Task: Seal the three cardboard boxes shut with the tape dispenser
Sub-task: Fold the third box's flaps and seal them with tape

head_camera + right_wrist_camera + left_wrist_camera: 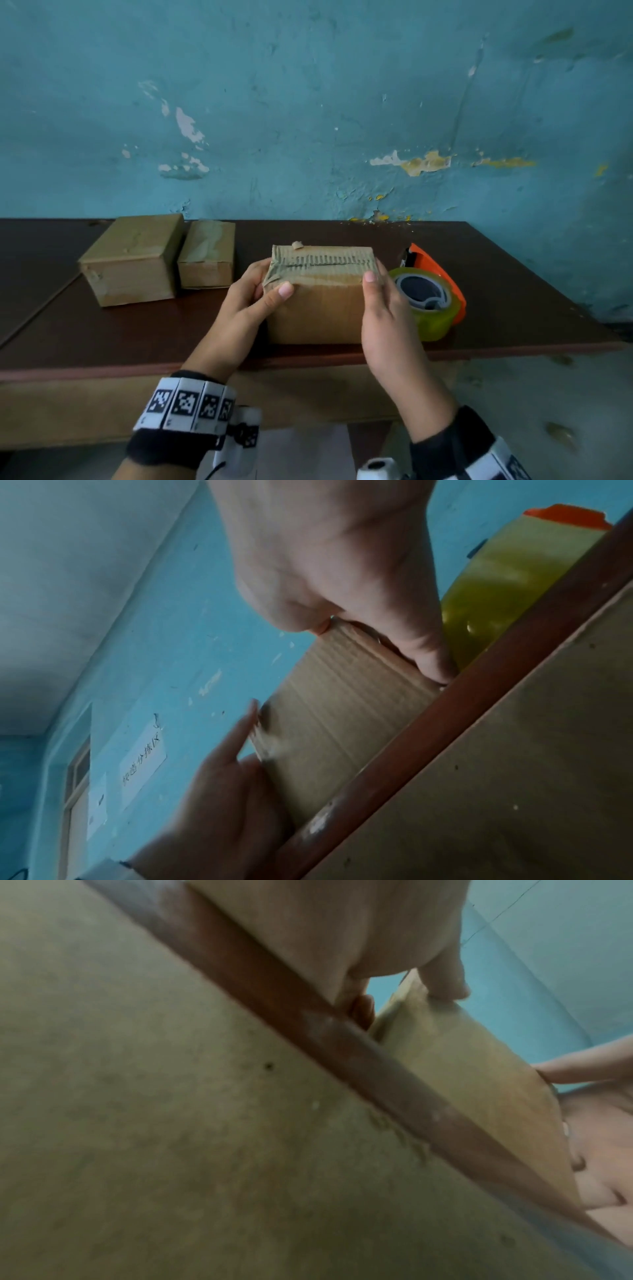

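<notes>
The dark brown table [496,274] stands against the wall. On it, near the front edge at the centre, stands a cardboard box [318,308]. Just beside it, at 3 o'clock, lies the tape dispenser [431,301]. At 10 o'clock stand a large box [132,260] and a small box [207,255], side by side.

Dim, even light with soft shadows; the head view bends straight lines at its edges, and both wrist views are blurred, grainy and steeply tilted.
</notes>
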Demonstrator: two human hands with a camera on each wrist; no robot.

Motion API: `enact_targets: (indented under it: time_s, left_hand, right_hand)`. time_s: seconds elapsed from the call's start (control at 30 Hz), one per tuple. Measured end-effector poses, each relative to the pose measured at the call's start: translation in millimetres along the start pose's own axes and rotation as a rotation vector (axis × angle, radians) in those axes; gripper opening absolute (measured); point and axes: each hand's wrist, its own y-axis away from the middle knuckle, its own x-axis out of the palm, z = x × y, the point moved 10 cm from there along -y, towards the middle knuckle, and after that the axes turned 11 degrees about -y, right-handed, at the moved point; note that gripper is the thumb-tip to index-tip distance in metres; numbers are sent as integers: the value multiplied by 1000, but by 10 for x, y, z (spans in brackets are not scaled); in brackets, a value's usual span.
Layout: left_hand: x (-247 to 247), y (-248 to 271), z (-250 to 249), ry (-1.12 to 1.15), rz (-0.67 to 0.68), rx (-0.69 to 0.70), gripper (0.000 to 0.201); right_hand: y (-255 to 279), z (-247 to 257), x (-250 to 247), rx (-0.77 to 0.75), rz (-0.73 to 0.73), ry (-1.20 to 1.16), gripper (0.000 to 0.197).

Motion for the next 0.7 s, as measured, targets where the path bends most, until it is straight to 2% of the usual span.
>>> enact_targets:
  time_s: [0.13, 0.23, 0.3, 0.37, 0.53, 0.63, 0.7]
  left_hand:
    - [-54, 25, -85, 356, -32, -72, 58]
    - [-154, 27, -60, 371, -77, -118, 50]
    - [-199, 39, -42, 362, -141, -134, 62]
    - [-235, 67, 40, 381, -211, -174, 71]
    - [-181, 132, 117, 432, -271, -245, 91]
    - [-143, 128, 73, 572, -284, -247, 72]
    - [-135, 126, 61, 548, -260, -218, 65]
  right_hand:
    - [103, -25, 36, -22, -5, -261, 44]
    - [162, -129, 90, -8, 22, -429, 41]
    - [176, -123, 100, -37, 38, -488, 45]
    - [177, -90, 101, -54, 50, -516, 47]
    - [196, -23, 23, -149, 4, -448, 47]
    - [199, -80, 7, -118, 8, -444, 40]
    - [210, -66, 7, -122, 18, -391, 35]
